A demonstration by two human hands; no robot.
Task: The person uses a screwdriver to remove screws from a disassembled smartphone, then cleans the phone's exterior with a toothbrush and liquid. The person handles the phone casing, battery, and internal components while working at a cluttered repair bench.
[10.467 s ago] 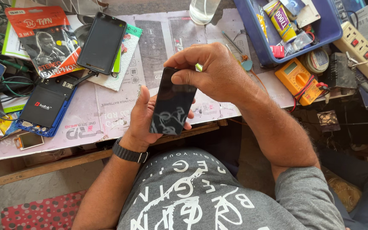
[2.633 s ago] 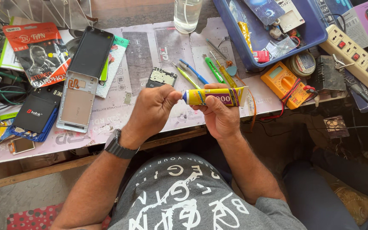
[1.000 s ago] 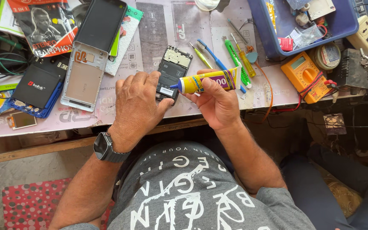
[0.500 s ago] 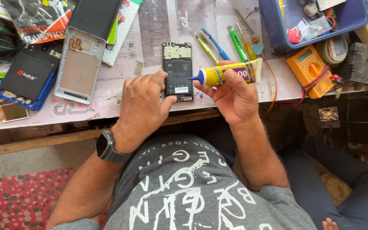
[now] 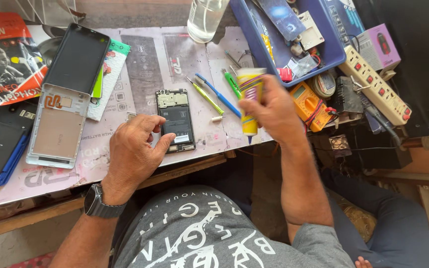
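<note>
On paper mat, flat opened phone (image 5: pixel 177 120), soft glue tube (image 5: pixel 250 101)

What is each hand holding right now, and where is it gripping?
The right hand grips the yellow glue tube around its body, nozzle pointing down. The left hand holds nothing; its fingertips rest against the left edge of the opened phone lying on the table.

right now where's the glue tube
In the head view, the yellow glue tube is held nozzle-down in the right hand, right of the opened phone.
</note>
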